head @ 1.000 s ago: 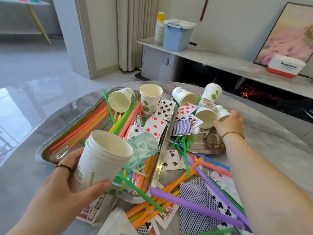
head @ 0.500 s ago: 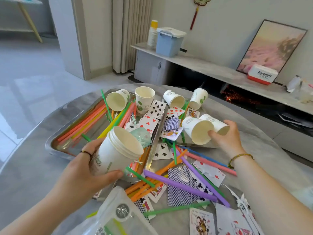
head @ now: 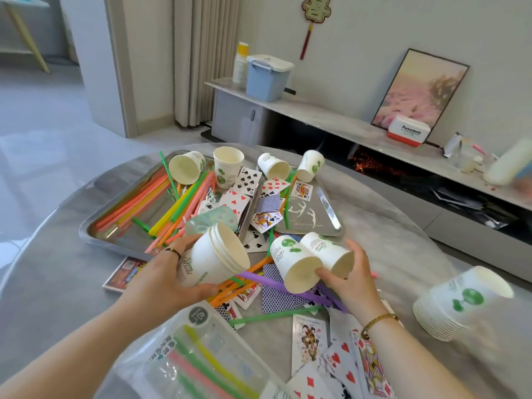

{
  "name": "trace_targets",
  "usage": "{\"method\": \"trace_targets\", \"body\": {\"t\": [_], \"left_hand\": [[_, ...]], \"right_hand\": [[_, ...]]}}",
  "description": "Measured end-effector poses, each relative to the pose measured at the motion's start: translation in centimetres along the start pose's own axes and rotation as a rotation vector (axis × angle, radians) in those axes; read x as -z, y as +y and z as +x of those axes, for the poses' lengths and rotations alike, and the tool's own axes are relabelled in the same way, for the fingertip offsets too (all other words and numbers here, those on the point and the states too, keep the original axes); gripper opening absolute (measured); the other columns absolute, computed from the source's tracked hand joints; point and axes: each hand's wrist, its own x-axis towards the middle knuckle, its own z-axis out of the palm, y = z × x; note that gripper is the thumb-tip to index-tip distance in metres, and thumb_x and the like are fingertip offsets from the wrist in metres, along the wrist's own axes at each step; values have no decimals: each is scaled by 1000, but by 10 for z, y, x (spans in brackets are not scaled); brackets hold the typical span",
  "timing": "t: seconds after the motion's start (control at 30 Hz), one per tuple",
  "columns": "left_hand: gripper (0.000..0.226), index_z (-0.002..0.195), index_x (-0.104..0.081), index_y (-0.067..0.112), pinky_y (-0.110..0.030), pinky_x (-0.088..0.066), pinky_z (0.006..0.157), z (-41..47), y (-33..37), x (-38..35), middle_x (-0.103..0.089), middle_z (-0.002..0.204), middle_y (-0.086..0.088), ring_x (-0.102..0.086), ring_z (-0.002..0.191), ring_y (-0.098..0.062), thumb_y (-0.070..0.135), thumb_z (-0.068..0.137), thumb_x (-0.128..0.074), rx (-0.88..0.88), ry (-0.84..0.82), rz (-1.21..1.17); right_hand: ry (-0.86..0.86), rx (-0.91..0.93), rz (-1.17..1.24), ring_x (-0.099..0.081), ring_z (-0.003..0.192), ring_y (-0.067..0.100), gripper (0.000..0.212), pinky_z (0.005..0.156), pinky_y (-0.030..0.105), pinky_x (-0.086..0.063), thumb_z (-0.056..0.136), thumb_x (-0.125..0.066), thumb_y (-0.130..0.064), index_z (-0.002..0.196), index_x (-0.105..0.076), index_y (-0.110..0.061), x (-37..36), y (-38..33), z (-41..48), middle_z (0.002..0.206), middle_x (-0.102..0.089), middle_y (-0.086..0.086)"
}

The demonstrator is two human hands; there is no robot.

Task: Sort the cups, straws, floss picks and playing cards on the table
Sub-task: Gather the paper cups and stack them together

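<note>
My left hand (head: pixel 161 279) grips a nested stack of white paper cups (head: pixel 217 256), tilted with the mouths facing right. My right hand (head: pixel 349 275) pinches two white cups (head: pixel 305 262) by their rims, held side by side just right of the stack and above the table. Several more cups (head: pixel 227 165) stand or lie at the far ends of two metal trays (head: pixel 331 210). Coloured straws (head: pixel 161 201) fill the left tray and spill over the table. Playing cards (head: pixel 280 295) lie scattered between and in front of the trays. White floss picks (head: pixel 300 213) lie in the right tray.
A tall tilted stack of cups (head: pixel 457 305) sits at the table's right edge. A clear bag of straws (head: pixel 201 361) lies at the near edge, a card box (head: pixel 125 272) to the left. A low cabinet with a blue bin (head: pixel 267 76) stands behind.
My right hand has lifted the two cups from the right tray and brought them near, beside the stack in my left hand. The camera has tilted up and back.
</note>
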Motion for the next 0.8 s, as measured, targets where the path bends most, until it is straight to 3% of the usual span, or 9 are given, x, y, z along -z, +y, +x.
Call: {"method": "trace_targets", "body": {"t": [0.1, 0.23, 0.33, 0.4, 0.5, 0.6, 0.7, 0.8], "left_hand": [[72, 106, -28, 50, -16, -38, 64, -1, -1, 2, -47, 86, 26, -47, 75, 5, 30, 62, -81, 11, -44, 63], [71, 108, -30, 51, -25, -45, 71, -2, 0, -1, -50, 89, 22, -53, 80, -2, 32, 61, -81, 16, -86, 82], [70, 110, -32, 49, -16, -43, 66, -5, 2, -6, -52, 91, 20, -53, 80, 1, 30, 63, -80, 9, -124, 91], [69, 108, -32, 49, -9, -40, 58, -7, 4, -7, -51, 88, 22, -54, 73, 3, 26, 64, -80, 0, -128, 74], [67, 104, -33, 52, -9, -43, 55, -9, 8, -6, -53, 84, 20, -56, 65, 0, 26, 64, -79, -29, -136, 82], [70, 106, -29, 55, -7, -38, 64, -12, 10, -7, -47, 89, 30, -51, 79, 4, 32, 63, -79, -80, -155, 144], [74, 109, -26, 56, -17, -41, 80, -12, 6, -10, -50, 103, 24, -52, 94, -3, 37, 61, -79, -88, -197, 182], [72, 102, -29, 58, -6, -38, 76, -12, 5, -12, -46, 104, 31, -50, 94, 2, 32, 60, -81, -125, -209, 145]], "right_hand": [[30, -41, 97, -42, 121, 27, 81, 100, 39, -39, 74, -73, -12, 139, -26, -14, 10, -2, -9, 139, -35, 11], [85, -10, 348, -48, 101, 18, 55, 78, 28, -43, 81, -66, -11, 126, -36, -22, 23, -16, -26, 128, -43, 8], [-83, 107, 486, -57, 88, 0, 55, 62, 11, -49, 54, -69, -38, 102, -44, -33, 22, -35, -40, 110, -52, -5], [-225, 157, 509, -60, 78, -8, 61, 59, 13, -51, 44, -63, -47, 101, -46, -34, 15, -46, -46, 104, -54, -10], [-323, 216, 406, -58, 82, -4, 62, 64, 16, -50, 44, -62, -51, 103, -46, -39, 0, -55, -54, 106, -54, -12], [-362, 259, 259, -51, 98, -2, 68, 75, 8, -42, 44, -60, -61, 108, -42, -46, -14, -60, -62, 120, -52, -11], [-397, 271, 150, -41, 121, 4, 73, 100, 22, -37, 44, -57, -71, 111, -32, -57, -23, -62, -66, 133, -43, -13], [-417, 261, 35, -30, 127, 8, 72, 101, 24, -27, 46, -43, -72, 114, -24, -60, -30, -65, -68, 131, -38, -12]]}}
